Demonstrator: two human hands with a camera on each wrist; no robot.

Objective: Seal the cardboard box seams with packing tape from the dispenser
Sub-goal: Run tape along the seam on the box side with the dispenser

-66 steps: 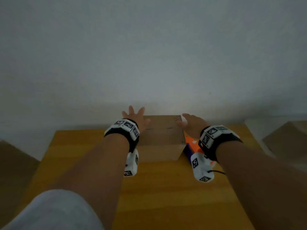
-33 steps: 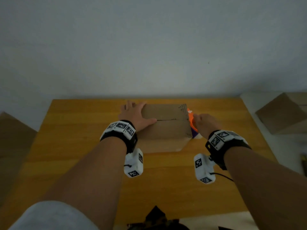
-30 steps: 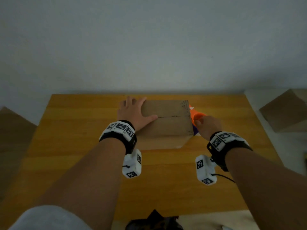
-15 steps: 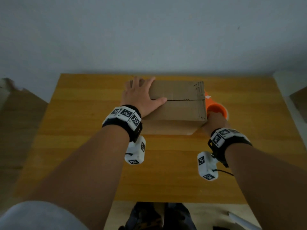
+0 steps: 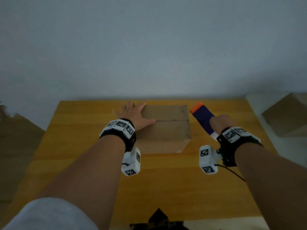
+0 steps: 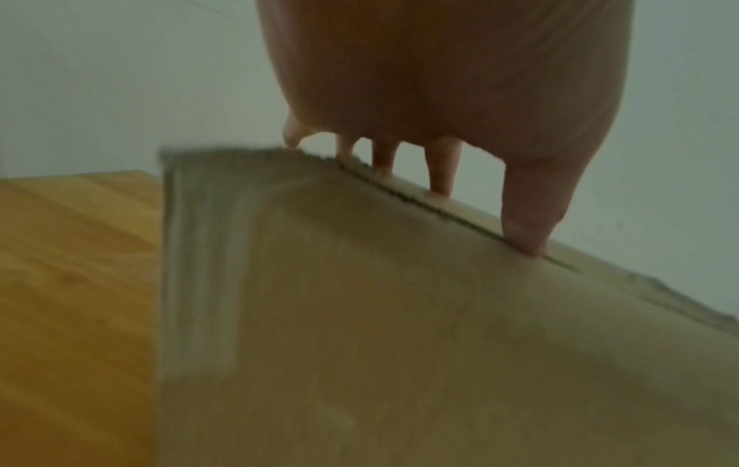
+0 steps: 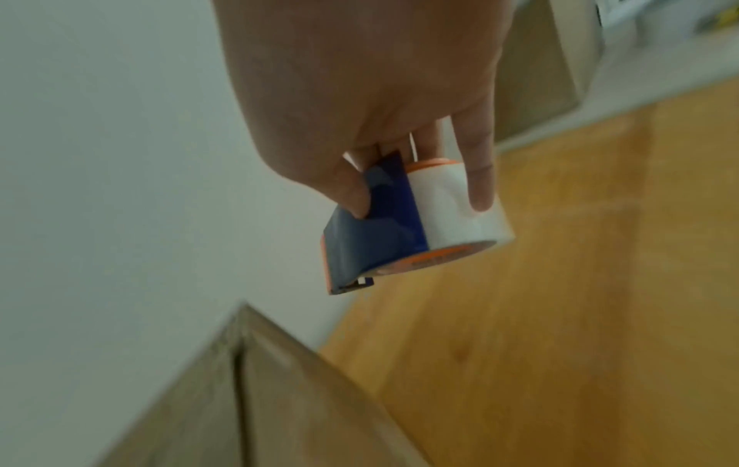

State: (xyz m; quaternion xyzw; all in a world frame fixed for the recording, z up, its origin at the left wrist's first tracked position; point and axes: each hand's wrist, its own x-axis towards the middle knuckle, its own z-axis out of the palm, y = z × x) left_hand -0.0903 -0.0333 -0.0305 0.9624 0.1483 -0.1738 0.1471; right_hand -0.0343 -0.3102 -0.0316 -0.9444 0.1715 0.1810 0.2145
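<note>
A: We press our left hand (image 5: 132, 114) flat, fingers spread, on the closed brown cardboard box (image 5: 167, 128) mid-table (image 5: 166, 188).

B: Our right hand (image 7: 360, 94) grips the blue-and-orange tape dispenser (image 7: 404, 221), raised just right of the box.

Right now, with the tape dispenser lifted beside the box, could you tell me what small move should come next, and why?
Probably bring the tape dispenser, gripped by the right hand, over to the right end of the box's open seam. The left hand lies flat on the flaps, and no tape shows on the seam.
</note>
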